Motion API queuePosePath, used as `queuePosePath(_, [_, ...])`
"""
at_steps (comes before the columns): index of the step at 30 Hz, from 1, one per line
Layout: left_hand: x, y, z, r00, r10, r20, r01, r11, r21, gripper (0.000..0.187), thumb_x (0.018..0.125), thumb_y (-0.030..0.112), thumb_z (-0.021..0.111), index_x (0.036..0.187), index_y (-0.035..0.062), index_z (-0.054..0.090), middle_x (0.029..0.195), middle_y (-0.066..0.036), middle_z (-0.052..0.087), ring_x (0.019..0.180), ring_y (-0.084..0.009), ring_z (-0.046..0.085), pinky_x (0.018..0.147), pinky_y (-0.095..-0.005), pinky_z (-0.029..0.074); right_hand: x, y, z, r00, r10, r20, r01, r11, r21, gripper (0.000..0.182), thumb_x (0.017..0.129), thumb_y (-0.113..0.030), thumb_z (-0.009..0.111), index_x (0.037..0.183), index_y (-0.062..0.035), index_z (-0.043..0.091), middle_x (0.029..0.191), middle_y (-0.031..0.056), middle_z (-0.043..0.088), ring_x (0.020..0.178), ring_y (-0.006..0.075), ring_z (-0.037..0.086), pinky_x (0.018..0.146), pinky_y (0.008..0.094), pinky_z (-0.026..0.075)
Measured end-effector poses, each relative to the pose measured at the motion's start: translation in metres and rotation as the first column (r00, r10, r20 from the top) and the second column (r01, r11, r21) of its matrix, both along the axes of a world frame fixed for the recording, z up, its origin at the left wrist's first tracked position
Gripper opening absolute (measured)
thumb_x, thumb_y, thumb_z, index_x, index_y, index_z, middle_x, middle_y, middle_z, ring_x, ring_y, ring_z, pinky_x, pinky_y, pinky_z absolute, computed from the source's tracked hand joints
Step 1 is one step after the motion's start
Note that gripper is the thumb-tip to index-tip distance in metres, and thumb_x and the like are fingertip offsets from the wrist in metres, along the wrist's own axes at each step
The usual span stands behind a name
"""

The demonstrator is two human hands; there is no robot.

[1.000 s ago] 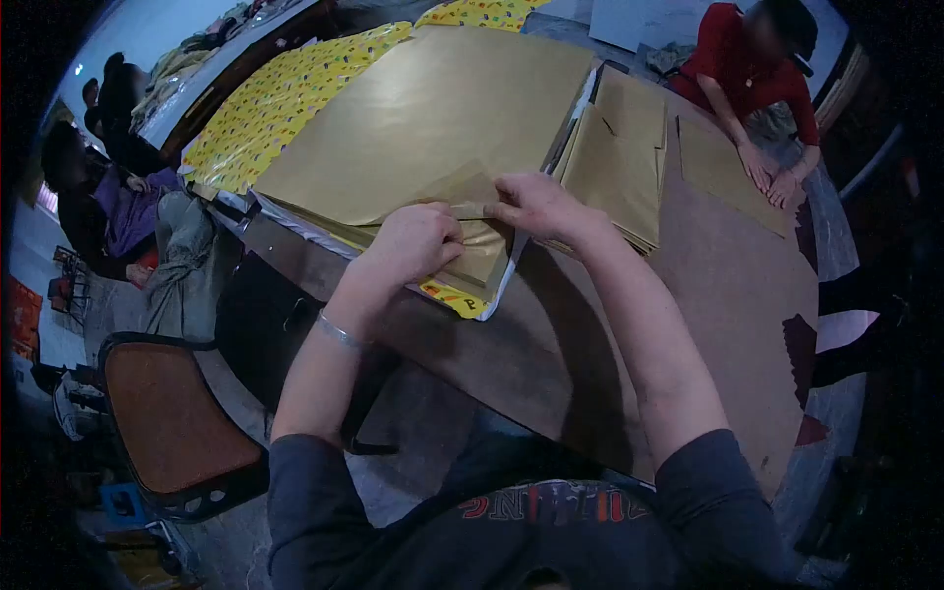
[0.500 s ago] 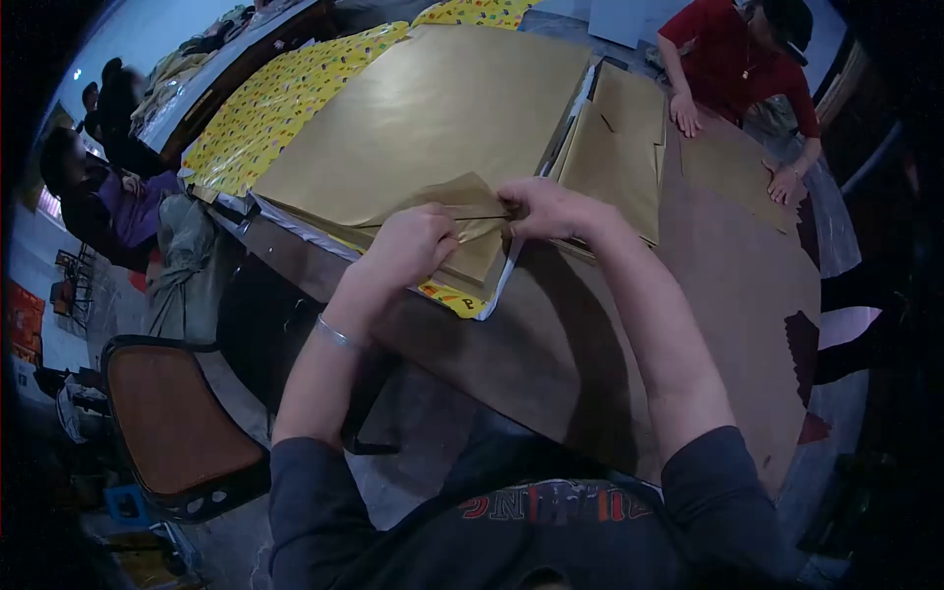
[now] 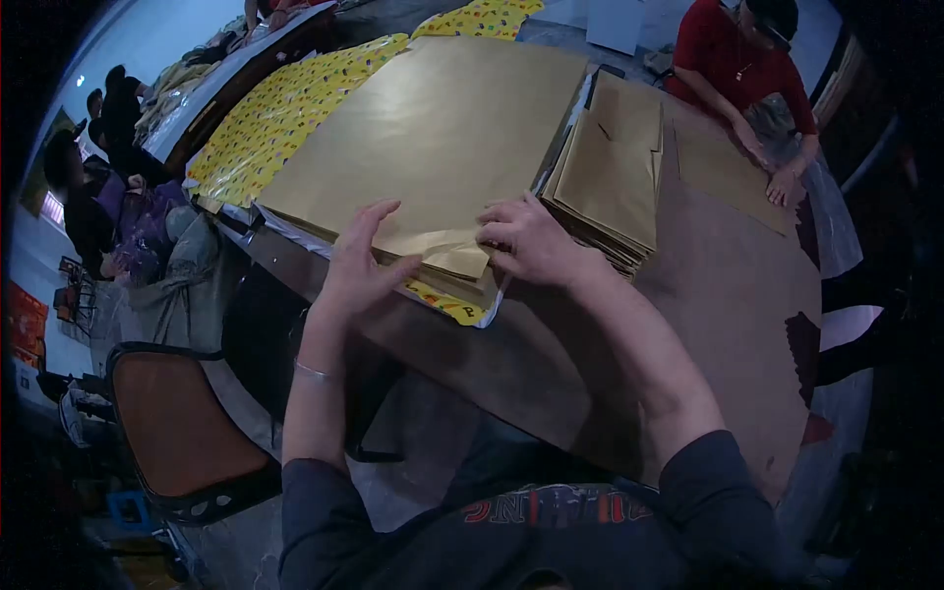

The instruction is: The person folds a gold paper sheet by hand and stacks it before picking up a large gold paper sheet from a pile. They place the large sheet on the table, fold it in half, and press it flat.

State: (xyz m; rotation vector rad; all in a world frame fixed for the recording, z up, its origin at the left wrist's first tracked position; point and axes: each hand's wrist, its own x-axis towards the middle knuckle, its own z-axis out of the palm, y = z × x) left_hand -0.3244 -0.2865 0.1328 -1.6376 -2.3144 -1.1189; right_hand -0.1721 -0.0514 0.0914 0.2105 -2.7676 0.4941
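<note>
A stack of large gold-brown paper sheets [image 3: 442, 108] lies on the brown table [image 3: 728, 324], over yellow patterned sheeting [image 3: 285, 108]. My left hand [image 3: 364, 261] is at the stack's near edge, thumb and fingers spread apart, nothing held between them. At the near right corner, my right hand [image 3: 521, 236] has its fingers curled against the creased top sheet; their tips meet the paper's edge. A smaller pile of folded brown paper [image 3: 605, 177] sits just right of the big stack.
Across the table at the upper right, a person in a red shirt [image 3: 698, 49] rests both hands by a flat brown sheet [image 3: 723, 172]. A brown-backed chair [image 3: 182, 418] stands at the lower left. People [image 3: 88, 197] are at the far left.
My left hand has let go of the paper and opened, moving left. The lifted corner of the top sheet has come down flatter. The other person's hands have moved closer together.
</note>
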Motion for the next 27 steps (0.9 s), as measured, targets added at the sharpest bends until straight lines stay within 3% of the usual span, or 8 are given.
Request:
queuePosePath(2, [-0.002, -0.004, -0.016, 0.999, -0.041, -0.025, 0.037, 0.987, -0.154, 0.066, 0.076, 0.035, 0.079, 0.13, 0.0064, 0.054, 0.134, -0.015, 0.054, 0.128, -0.0349, 0.048, 0.106, -0.0521, 0.036, -0.002, -0.007, -0.007, 0.954, 0.038, -0.297, -0.031, 0.999, 0.028, 0.02, 0.082, -0.018, 0.069, 0.1, -0.0087, 0.067, 0.112, 0.0109, 0.065, 0.112, 0.0295, 0.061, 0.094, 0.0482, 0.046])
queuePosePath(7, [0.006, 0.006, -0.017, 0.979, -0.192, -0.064, 0.15, 0.902, -0.405, 0.067, 0.076, 0.047, 0.076, 0.128, 0.008, 0.059, 0.14, -0.015, 0.05, 0.14, -0.0351, 0.037, 0.111, -0.0637, 0.022, -0.007, -0.014, -0.01, 0.956, 0.098, -0.277, -0.092, 0.995, 0.034, 0.021, 0.082, -0.015, 0.069, 0.102, -0.0069, 0.066, 0.108, 0.0115, 0.066, 0.104, 0.0316, 0.063, 0.083, 0.0418, 0.053])
queuePosePath(9, [0.008, 0.014, -0.014, 0.959, -0.202, -0.198, 0.119, 0.923, -0.365, 0.058, 0.075, 0.039, 0.079, 0.121, 0.0068, 0.064, 0.133, -0.014, 0.055, 0.13, -0.0343, 0.048, 0.107, -0.0555, 0.034, -0.012, -0.013, 0.003, 0.983, 0.05, -0.176, -0.048, 0.999, 0.014, 0.02, 0.082, -0.014, 0.069, 0.1, -0.0066, 0.066, 0.102, 0.0113, 0.067, 0.098, 0.0318, 0.064, 0.08, 0.0421, 0.053])
queuePosePath(11, [0.007, 0.024, -0.012, 0.969, -0.152, 0.197, 0.189, 0.964, -0.185, 0.051, 0.075, 0.029, 0.08, 0.118, 0.0061, 0.064, 0.119, -0.013, 0.063, 0.113, -0.0328, 0.059, 0.096, -0.0443, 0.047, -0.025, -0.011, 0.017, 0.978, 0.035, -0.207, -0.038, 0.999, -0.014, 0.018, 0.082, -0.015, 0.068, 0.098, -0.0082, 0.065, 0.088, 0.0126, 0.066, 0.084, 0.0343, 0.065, 0.072, 0.0433, 0.052])
queuePosePath(12, [0.0, 0.031, -0.013, 0.987, -0.13, 0.095, 0.14, 0.985, -0.103, 0.042, 0.076, 0.02, 0.078, 0.114, 0.0044, 0.065, 0.104, -0.014, 0.067, 0.098, -0.0332, 0.064, 0.085, -0.0377, 0.052, -0.032, -0.007, 0.024, 0.977, 0.022, -0.212, -0.025, 1.0, -0.011, 0.018, 0.082, -0.015, 0.068, 0.098, -0.0082, 0.065, 0.088, 0.0126, 0.066, 0.084, 0.0343, 0.065, 0.072, 0.0433, 0.052])
queuePosePath(19, [-0.147, 0.014, -0.036, 0.875, 0.4, -0.273, -0.449, 0.881, -0.15, 0.02, 0.082, 0.019, 0.068, 0.099, 0.0086, 0.073, 0.095, -0.016, 0.069, 0.089, -0.0382, 0.065, 0.08, -0.0431, 0.052, -0.062, 0.019, 0.131, 0.975, -0.151, -0.162, 0.171, 0.978, 0.118, 0.018, 0.087, -0.024, 0.064, 0.099, -0.0123, 0.064, 0.092, 0.0147, 0.067, 0.086, 0.0373, 0.065, 0.073, 0.0482, 0.05])
queuePosePath(24, [-0.184, -0.001, 0.035, 0.801, 0.467, -0.375, -0.501, 0.866, 0.009, 0.023, 0.083, 0.019, 0.065, 0.102, 0.0089, 0.073, 0.097, -0.015, 0.07, 0.09, -0.035, 0.067, 0.081, -0.0424, 0.053, -0.077, 0.08, 0.191, 0.794, -0.08, -0.602, 0.236, 0.954, 0.184, 0.017, 0.088, -0.02, 0.062, 0.102, -0.0127, 0.066, 0.092, 0.0166, 0.068, 0.087, 0.0381, 0.065, 0.075, 0.046, 0.051])
queuePosePath(27, [-0.197, -0.004, 0.063, 0.769, 0.509, -0.386, -0.513, 0.852, 0.1, 0.028, 0.08, 0.011, 0.062, 0.106, 0.0081, 0.071, 0.099, -0.014, 0.072, 0.095, -0.0325, 0.068, 0.083, -0.0408, 0.052, -0.032, 0.088, 0.243, 0.758, -0.266, -0.595, 0.433, 0.888, 0.155, 0.031, 0.088, -0.018, 0.06, 0.119, -0.0191, 0.064, 0.105, 0.0145, 0.069, 0.093, 0.0355, 0.067, 0.084, 0.0459, 0.053])
